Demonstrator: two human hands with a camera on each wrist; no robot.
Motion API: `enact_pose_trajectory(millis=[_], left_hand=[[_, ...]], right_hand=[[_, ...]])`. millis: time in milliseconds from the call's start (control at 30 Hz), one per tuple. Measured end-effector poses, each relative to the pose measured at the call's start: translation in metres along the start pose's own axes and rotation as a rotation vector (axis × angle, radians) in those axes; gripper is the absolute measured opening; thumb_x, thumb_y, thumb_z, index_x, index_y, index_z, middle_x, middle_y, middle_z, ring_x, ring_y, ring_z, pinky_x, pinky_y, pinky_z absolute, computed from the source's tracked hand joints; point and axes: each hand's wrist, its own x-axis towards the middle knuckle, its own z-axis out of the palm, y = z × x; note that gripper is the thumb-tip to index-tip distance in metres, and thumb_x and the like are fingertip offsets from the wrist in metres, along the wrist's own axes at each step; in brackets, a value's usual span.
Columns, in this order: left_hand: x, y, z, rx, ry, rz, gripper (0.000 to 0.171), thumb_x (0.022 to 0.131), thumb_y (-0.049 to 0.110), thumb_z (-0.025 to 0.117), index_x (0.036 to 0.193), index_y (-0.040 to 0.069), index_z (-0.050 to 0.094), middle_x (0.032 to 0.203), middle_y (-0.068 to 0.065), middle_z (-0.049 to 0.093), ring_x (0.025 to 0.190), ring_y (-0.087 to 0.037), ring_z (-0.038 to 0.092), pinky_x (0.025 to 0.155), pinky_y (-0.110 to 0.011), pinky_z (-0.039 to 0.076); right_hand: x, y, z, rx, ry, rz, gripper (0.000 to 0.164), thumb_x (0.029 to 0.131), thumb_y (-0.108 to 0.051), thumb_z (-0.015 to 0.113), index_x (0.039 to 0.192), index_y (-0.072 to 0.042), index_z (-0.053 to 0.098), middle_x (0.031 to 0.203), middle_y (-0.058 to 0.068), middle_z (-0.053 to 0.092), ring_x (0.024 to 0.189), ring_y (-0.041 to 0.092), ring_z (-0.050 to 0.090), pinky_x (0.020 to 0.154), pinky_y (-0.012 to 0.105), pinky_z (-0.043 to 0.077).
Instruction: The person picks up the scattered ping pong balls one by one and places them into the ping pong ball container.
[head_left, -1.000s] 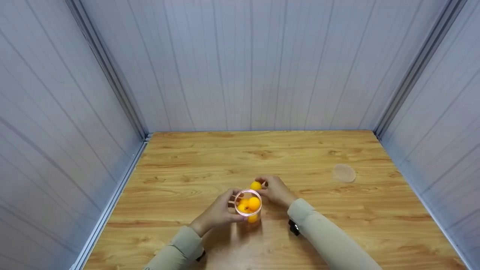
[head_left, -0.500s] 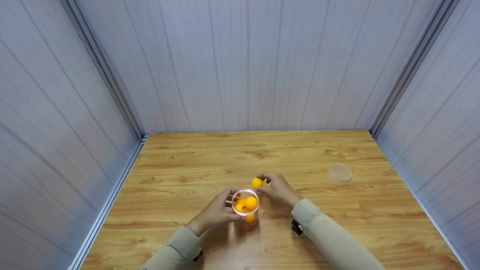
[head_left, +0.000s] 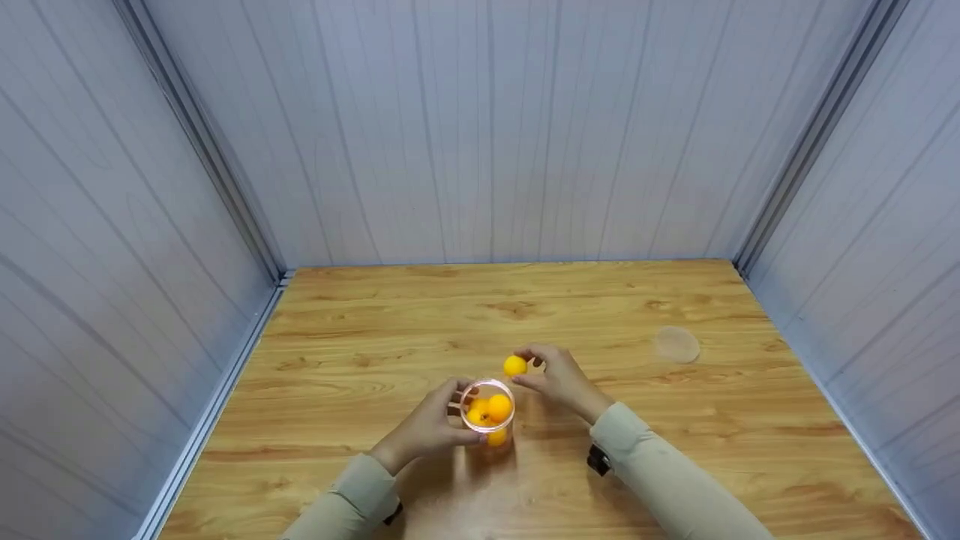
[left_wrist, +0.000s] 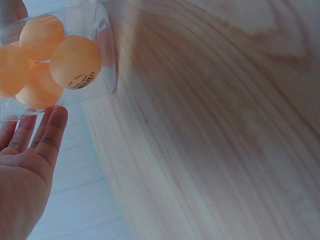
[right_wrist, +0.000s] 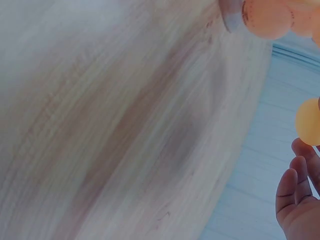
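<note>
In the head view my left hand [head_left: 424, 431] grips a clear plastic jar [head_left: 487, 382] from its left side, fingers behind and thumb in front. Inside are several orange table tennis balls, piled up. One ball [left_wrist: 76, 62] in the left wrist view carries dark print and a barcode. The jar stands upright with its mouth uncovered. Just beyond its far right rim, my right hand [head_left: 559, 381] pinches another orange table tennis ball [head_left: 515, 365] between thumb and fingers. The right wrist view catches that ball [right_wrist: 307, 121] at its right edge, above the fingers.
A thin translucent disc [head_left: 677, 345] lies on the wood-grain table [head_left: 360, 322], off to the right. Pale panelled walls [head_left: 495, 135] enclose the table at the back and both sides. Dark wrist-worn devices [head_left: 598, 460] show under the sleeves.
My right hand has shifted slightly right and away from the jar's rim, with the ball in its fingers. The left hand keeps its hold on the jar. The head view has shifted a little.
</note>
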Motion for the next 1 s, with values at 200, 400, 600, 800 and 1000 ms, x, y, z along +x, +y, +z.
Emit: enact_pose_trajectory(millis=[200, 400, 600, 800, 1000], left_hand=[[-0.001, 0.0, -0.001, 0.004, 0.004, 0.006, 0.07, 0.085, 0.018, 0.093, 0.142, 0.003, 0.054, 0.141, -0.021, 0.061, 0.125, -0.03, 0.062, 0.11, -0.053, 0.054], [0.0, 0.0, -0.001, 0.015, 0.007, 0.01, 0.07, 0.086, 0.018, 0.093, 0.142, 0.002, 0.054, 0.142, -0.022, 0.061, 0.127, -0.032, 0.062, 0.111, -0.054, 0.053], [0.0, 0.0, -0.001, 0.008, 0.001, 0.007, 0.068, 0.086, 0.02, 0.093, 0.141, 0.005, 0.055, 0.142, -0.021, 0.061, 0.126, -0.031, 0.062, 0.11, -0.054, 0.053], [-0.001, 0.002, -0.001, -0.009, -0.002, -0.005, 0.068, 0.086, 0.022, 0.094, 0.14, 0.008, 0.055, 0.141, -0.017, 0.061, 0.125, -0.03, 0.062, 0.11, -0.054, 0.054], [-0.002, 0.002, -0.001, -0.037, -0.005, -0.025, 0.069, 0.086, 0.02, 0.094, 0.141, 0.009, 0.054, 0.142, -0.017, 0.059, 0.124, -0.032, 0.062, 0.109, -0.054, 0.054]], right_hand=[[-0.005, -0.006, -0.003, -0.012, 0.041, -0.024, 0.034, 0.094, -0.014, 0.086, 0.124, -0.001, 0.077, 0.117, 0.013, 0.08, 0.102, 0.035, 0.069, 0.09, 0.04, 0.057], [-0.01, -0.015, -0.006, 0.006, 0.038, -0.01, 0.036, 0.094, -0.015, 0.087, 0.126, -0.003, 0.076, 0.117, 0.012, 0.079, 0.101, 0.03, 0.065, 0.09, 0.055, 0.058], [-0.015, -0.02, -0.008, 0.003, 0.036, 0.005, 0.039, 0.095, -0.019, 0.086, 0.129, -0.003, 0.076, 0.119, 0.01, 0.079, 0.102, 0.023, 0.062, 0.087, 0.055, 0.058], [-0.019, -0.025, -0.009, 0.01, 0.051, -0.004, 0.037, 0.095, -0.02, 0.086, 0.127, -0.006, 0.077, 0.117, 0.009, 0.078, 0.099, 0.02, 0.06, 0.084, 0.052, 0.058], [-0.022, -0.03, -0.009, 0.02, 0.067, -0.038, 0.032, 0.095, -0.021, 0.086, 0.123, -0.008, 0.078, 0.113, 0.006, 0.077, 0.096, 0.017, 0.058, 0.08, 0.037, 0.055]])
